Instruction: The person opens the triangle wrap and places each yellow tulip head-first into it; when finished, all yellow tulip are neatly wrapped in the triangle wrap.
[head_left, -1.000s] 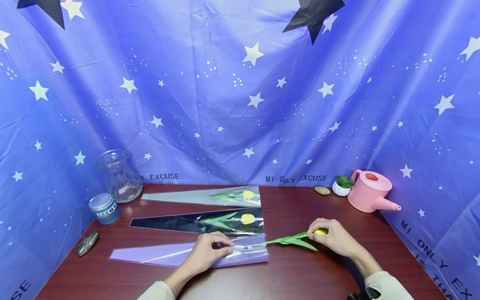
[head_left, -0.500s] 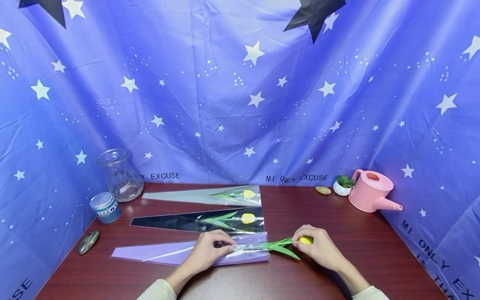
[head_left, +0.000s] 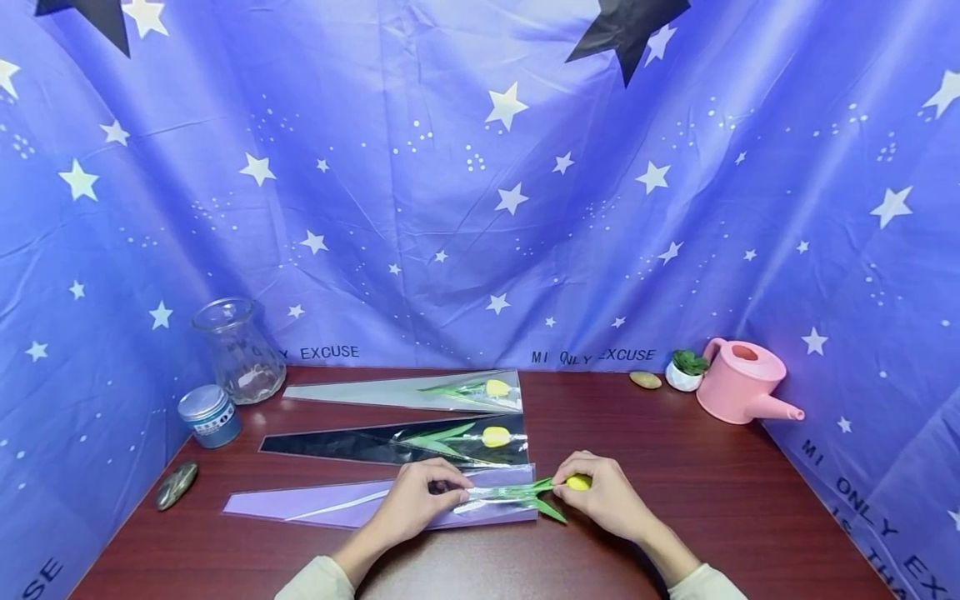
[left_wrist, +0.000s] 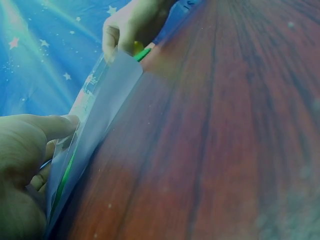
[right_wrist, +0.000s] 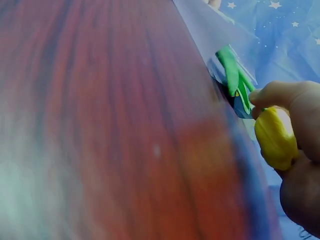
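A lilac flower sleeve [head_left: 337, 507] with a clear front lies nearest on the table, its wide mouth to the right. My left hand [head_left: 411, 504] pinches the clear film near that mouth between thumb and fingers. At the mouth my right hand [head_left: 603, 493] pinches a yellow tulip [right_wrist: 275, 140] just below its bloom. The tulip's stem and part of its green leaves [head_left: 517, 493] are inside the sleeve, while one leaf tip sticks out past the edge. In the left wrist view the thumb [left_wrist: 62, 126] presses on the film.
Behind lie a black sleeve [head_left: 322, 446] and a grey sleeve [head_left: 360, 393], each with a yellow tulip inside. At left stand a glass vase [head_left: 243, 358], a blue jar [head_left: 210, 418] and a dark stone [head_left: 177, 486]. At back right are a tan stone [head_left: 645, 380], potted succulent [head_left: 684, 373] and pink watering can [head_left: 738, 383].
My right hand has moved left with the tulip, sliding its stem and leaves deeper into the lilac sleeve. The left hand has stayed in place on the film.
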